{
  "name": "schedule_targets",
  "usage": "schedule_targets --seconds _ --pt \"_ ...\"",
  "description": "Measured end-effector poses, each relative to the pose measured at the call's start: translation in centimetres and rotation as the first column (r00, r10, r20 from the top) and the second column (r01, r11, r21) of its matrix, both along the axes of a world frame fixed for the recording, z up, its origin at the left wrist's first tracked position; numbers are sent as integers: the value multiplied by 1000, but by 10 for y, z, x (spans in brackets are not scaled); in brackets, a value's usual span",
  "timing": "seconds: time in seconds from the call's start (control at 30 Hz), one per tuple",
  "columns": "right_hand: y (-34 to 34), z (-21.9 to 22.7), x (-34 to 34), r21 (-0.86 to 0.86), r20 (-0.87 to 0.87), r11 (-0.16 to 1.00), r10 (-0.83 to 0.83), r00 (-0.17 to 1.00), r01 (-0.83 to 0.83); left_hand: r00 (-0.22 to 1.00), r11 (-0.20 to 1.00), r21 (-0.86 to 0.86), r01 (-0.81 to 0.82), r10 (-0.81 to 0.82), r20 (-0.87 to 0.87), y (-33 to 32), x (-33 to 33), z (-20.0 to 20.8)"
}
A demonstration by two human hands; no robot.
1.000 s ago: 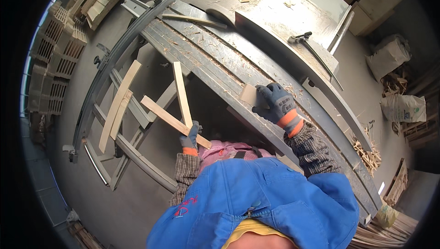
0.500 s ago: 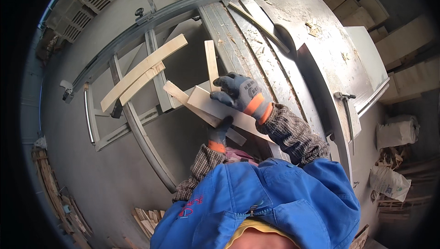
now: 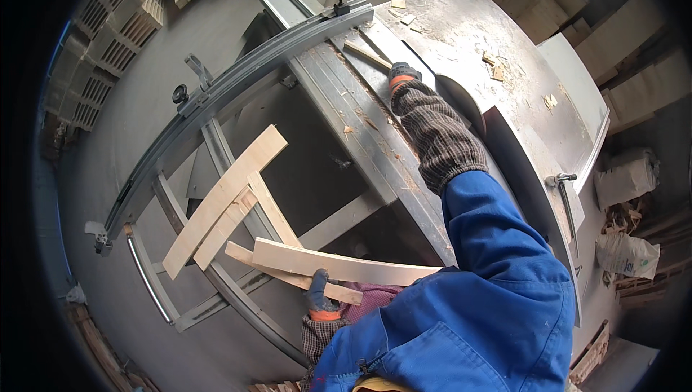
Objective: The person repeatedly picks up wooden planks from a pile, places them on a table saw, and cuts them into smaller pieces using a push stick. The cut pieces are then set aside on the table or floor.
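Close to my body, my left hand point(image 3: 320, 297), gloved in grey with an orange cuff, grips two wooden pieces, its thumb over their edges. The upper one is a long curved board point(image 3: 339, 263); under it lies a narrower wooden piece point(image 3: 288, 277). My right arm stretches far forward over the saw table point(image 3: 418, 114). There my gloved right hand point(image 3: 404, 75) is closed at the near end of a thin wooden strip point(image 3: 366, 54); the sleeve hides part of the grip.
Left of my hands, a wide curved board point(image 3: 225, 201), a shorter piece point(image 3: 226, 227) and a straight slat point(image 3: 274, 208) rest on the metal frame point(image 3: 209, 139). A dark curved guard point(image 3: 461, 96) stands right of my right hand. Wood scraps point(image 3: 494, 67) litter the tabletop.
My right hand has left the boards and reached forward to the thin strip on the saw table. My left hand keeps the two pieces, now closer to my body. The view has shifted.
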State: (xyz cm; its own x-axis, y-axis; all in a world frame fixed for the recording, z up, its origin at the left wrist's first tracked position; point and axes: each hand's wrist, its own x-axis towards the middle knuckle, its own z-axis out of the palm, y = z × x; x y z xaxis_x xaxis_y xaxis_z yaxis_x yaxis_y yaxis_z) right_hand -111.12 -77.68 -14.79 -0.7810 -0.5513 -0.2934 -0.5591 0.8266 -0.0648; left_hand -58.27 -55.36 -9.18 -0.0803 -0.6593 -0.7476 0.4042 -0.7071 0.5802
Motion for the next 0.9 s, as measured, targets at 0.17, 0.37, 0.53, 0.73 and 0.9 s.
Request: schedule_targets --seconds 0.17,0.37,0.53,0.73,0.9 --pt "31 9 35 38 -65 962 272 960 -270 989 998 64 24 -14 -149 -2 -11 14" --pt "235 163 138 -305 71 842 487 871 -446 975 955 -203 217 -204 86 1 -14 16" --pt "452 226 141 -215 146 922 357 923 -323 901 862 -267 430 -428 70 18 -12 6" --pt "749 245 100 198 -126 960 -177 976 200 829 775 -294 559 -514 222 85 -34 13" --pt "1106 236 61 348 -528 549 -555 643 760 779 716 -307 627 -572 258 134 -41 21"
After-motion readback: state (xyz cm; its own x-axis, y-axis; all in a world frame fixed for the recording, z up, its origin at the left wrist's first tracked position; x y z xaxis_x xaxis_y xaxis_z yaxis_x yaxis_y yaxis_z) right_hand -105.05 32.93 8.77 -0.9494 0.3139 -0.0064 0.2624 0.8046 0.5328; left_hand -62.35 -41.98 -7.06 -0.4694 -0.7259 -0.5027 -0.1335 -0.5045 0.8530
